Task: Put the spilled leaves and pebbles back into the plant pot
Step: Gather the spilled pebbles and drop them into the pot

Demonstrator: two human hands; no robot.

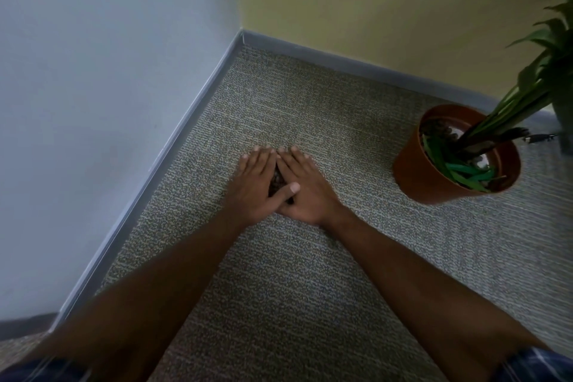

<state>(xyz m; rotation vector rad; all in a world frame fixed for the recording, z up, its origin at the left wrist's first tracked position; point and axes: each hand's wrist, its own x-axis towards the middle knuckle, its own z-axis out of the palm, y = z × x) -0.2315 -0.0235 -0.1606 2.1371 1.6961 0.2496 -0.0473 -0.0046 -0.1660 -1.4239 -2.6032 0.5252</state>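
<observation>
Both hands lie palms down on the carpet [310, 288], side by side and touching. The left hand [259, 184] and right hand [305, 187] cup a small heap of dark pebbles [278, 178], which shows only in the gap between them. The fingers [263, 158] are extended and close together, curved over the heap — not clenched; the left thumb crosses onto the right hand. Well apart to the right stands the terracotta plant pot [418, 174], holding a green-leaved plant [527, 96], loose green leaves [465, 169] and a few dark pebbles near its far rim.
</observation>
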